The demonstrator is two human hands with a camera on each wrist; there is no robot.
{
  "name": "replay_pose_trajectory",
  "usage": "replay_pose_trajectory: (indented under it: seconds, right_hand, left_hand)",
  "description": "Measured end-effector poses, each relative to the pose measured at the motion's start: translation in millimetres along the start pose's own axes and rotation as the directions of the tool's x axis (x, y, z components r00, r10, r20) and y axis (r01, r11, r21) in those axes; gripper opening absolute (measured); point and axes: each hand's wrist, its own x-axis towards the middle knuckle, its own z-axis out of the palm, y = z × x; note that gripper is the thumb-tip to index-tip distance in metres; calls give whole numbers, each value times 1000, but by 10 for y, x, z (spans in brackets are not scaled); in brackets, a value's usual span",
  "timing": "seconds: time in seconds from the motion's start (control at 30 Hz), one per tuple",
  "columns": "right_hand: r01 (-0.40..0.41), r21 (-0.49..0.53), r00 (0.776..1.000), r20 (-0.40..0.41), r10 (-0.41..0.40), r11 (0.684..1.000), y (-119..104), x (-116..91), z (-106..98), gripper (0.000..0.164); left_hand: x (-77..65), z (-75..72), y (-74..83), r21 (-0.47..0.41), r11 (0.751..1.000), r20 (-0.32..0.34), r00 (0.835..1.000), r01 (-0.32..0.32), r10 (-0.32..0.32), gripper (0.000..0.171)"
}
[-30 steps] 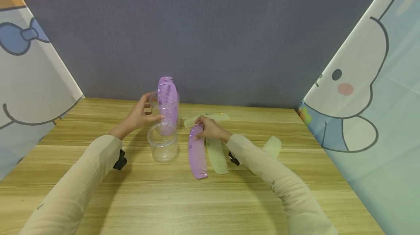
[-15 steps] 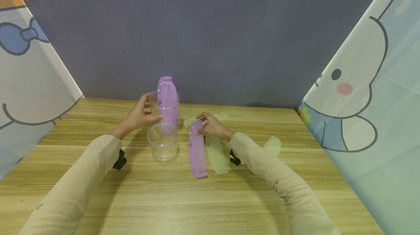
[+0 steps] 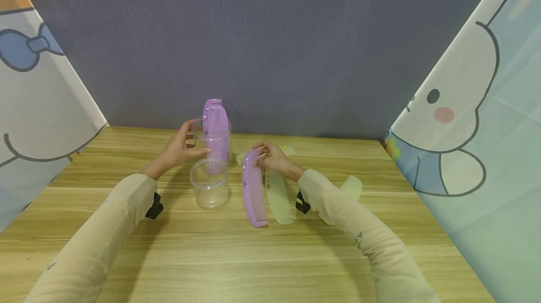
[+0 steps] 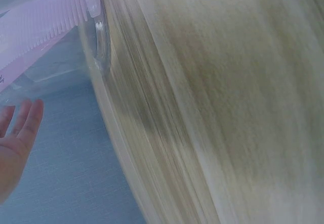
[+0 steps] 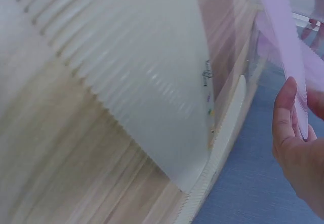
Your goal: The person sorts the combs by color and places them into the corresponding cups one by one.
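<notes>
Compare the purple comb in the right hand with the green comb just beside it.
The purple comb is lilac, the green comb pale green. The right hand pinches the purple comb near its far end; the green comb lies on the table. Both have curved backs and teeth.

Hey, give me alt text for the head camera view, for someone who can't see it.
A person's right hand holds a purple comb by its far end, while the left hand holds a clear cup with purple combs standing in it. A second clear cup stands nearer the person, and pale green combs lie on a wooden table.
</notes>
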Motion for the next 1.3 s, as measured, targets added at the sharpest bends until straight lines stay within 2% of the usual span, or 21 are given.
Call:
replay_pose_trajectory:
  seconds: [0.2,0.4,0.57,0.73,1.3]
  right_hand:
    - [26,48,999,-30,-24,999,-107,3,-36,48]
    - [99,105,994,-53,-93,990,-197,33,-94,46]
    - [150,105,986,-95,-141,983,-276,54,-150,44]
    - [165,123,978,-150,-146,979,-382,72,-192,46]
    - [312,64,922,-260,-286,948,-744,174,-342,44]
  left_hand:
    - [-5,-5,7,11,1000,2,1000,-7,7,97]
    - [-7,-9,19,16,1000,4,1000,-1,1,97]
    - [-13,-10,20,21,1000,12,1000,-17,16,97]
    - [-19,-9,22,14,1000,21,1000,-23,23,96]
    - [-33,-23,46,9,1000,24,1000,-15,15,97]
